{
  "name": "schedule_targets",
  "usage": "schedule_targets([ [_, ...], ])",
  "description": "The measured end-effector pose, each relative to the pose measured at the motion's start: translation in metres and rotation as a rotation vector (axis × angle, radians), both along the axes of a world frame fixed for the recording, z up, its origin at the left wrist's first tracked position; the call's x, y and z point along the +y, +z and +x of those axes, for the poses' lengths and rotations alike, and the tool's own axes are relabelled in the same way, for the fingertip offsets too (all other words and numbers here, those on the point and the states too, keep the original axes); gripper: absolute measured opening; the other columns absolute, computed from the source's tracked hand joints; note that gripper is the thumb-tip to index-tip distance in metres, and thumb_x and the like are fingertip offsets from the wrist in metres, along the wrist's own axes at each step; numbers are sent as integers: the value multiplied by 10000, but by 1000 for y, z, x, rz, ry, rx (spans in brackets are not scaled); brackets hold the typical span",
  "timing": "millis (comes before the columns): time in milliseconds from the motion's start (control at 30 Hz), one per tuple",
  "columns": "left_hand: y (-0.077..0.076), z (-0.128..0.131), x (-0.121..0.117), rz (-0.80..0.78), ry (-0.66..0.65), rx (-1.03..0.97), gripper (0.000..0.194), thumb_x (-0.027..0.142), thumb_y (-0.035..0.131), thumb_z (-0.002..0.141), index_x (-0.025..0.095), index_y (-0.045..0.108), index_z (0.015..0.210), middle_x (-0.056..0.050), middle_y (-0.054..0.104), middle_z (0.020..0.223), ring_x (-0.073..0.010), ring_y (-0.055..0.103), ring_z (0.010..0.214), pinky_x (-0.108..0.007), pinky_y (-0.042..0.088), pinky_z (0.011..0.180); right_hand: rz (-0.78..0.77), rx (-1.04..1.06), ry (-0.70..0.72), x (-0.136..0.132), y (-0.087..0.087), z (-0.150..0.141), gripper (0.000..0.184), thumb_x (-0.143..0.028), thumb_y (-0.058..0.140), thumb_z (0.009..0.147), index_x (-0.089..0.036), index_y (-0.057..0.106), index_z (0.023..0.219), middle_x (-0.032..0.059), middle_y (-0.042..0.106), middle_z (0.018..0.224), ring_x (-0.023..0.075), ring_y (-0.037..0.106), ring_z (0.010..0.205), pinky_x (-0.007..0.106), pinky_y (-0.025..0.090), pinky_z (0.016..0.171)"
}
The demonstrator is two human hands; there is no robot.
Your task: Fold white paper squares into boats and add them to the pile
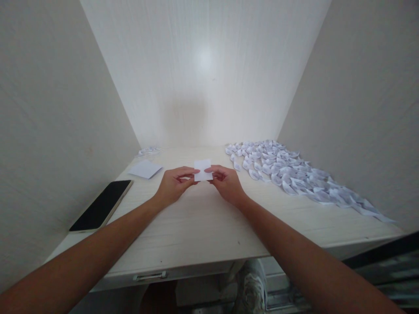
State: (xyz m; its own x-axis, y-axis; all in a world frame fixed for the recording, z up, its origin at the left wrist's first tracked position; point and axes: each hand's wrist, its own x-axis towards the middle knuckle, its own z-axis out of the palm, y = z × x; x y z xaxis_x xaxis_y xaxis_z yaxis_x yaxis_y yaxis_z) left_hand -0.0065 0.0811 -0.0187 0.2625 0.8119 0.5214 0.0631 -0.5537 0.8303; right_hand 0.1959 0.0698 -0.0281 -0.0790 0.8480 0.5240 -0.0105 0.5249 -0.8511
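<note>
A small white piece of paper, roughly rectangular, is held up in front of me over the middle of the desk. My left hand pinches its left side, fingers on the face and thumb low. On the right side my right hand grips it the same way, so both hands are closed on the one piece. Whether the paper is folded in layers I cannot tell. Beyond my right hand lies a broad heap of small folded paper boats. A stack of white paper sheets rests to the left of my left hand.
A phone with a dark screen lies along the desk's left edge. Some white paper scraps sit in the back left corner. Panels enclose the white desk at the back and both sides. A drawer handle shows on its front.
</note>
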Motion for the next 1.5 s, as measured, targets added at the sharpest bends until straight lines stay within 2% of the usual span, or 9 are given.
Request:
schedule_targets([
  [233,7,-4,1,298,55,132,151,308,810,807,245,833,942,-74,797,974,-196,747,867,-280,649,716,12,-9,-5,-10,9,-2,142,-325,808,755,-237,792,865,72,775,1033,214,732,914,345,595,813],
  [433,8,-4,2,327,77,139,118,339,810,808,230,826,852,-68,792,923,-184,742,820,-247,623,641,39,-46,11,-10,11,-2,159,-394,768,811,-238,797,813,55,783,964,185,706,845,311,561,769],
  [567,7,-1,-1,242,42,63,114,316,829,783,207,801,800,-58,781,871,-166,724,744,-245,623,606,6,-31,-9,-10,11,-3,244,-450,773,791,-208,763,758,58,768,900,165,661,745,282,522,663],
  [733,7,6,-9,-16,-17,-58,207,370,819,786,192,791,888,-50,769,916,-199,737,793,-361,687,717,-29,-19,-32,-11,11,-5,262,-442,766,784,-202,717,692,32,720,717,158,622,649,287,493,639],
  [833,9,7,-11,-17,13,-35,212,389,804,795,189,800,867,-52,778,874,-205,741,759,-373,685,723,-81,-18,-56,-12,12,-6,286,-465,762,782,-199,713,686,30,714,676,161,625,625,288,489,622],
  [1000,13,5,-12,74,96,61,162,345,837,753,208,807,833,-57,798,869,-205,745,756,-312,648,697,-130,4,-87,-13,14,-8,304,-471,763,777,-190,705,677,30,716,657,146,604,571,271,452,569],
  [1233,11,6,-10,-36,37,3,200,354,837,750,176,764,805,-60,787,799,-202,752,737,-323,639,731,-108,41,-57,-16,15,-9,281,-448,763,776,-191,695,683,32,720,666,148,617,585,272,460,573],
  [1367,10,10,-10,-124,-44,-146,348,367,860,727,170,695,963,-29,754,833,-194,749,778,-367,666,751,-125,62,-64,-16,14,-10,277,-451,773,762,-192,694,706,42,737,671,160,648,591,273,479,563],
  [1500,11,14,-14,-137,-48,-180,459,387,828,771,172,675,1148,-27,728,906,-199,752,841,-376,680,748,-132,87,-45,-16,13,-11,278,-446,793,751,-187,690,740,54,749,687,169,682,600,273,504,568],
])
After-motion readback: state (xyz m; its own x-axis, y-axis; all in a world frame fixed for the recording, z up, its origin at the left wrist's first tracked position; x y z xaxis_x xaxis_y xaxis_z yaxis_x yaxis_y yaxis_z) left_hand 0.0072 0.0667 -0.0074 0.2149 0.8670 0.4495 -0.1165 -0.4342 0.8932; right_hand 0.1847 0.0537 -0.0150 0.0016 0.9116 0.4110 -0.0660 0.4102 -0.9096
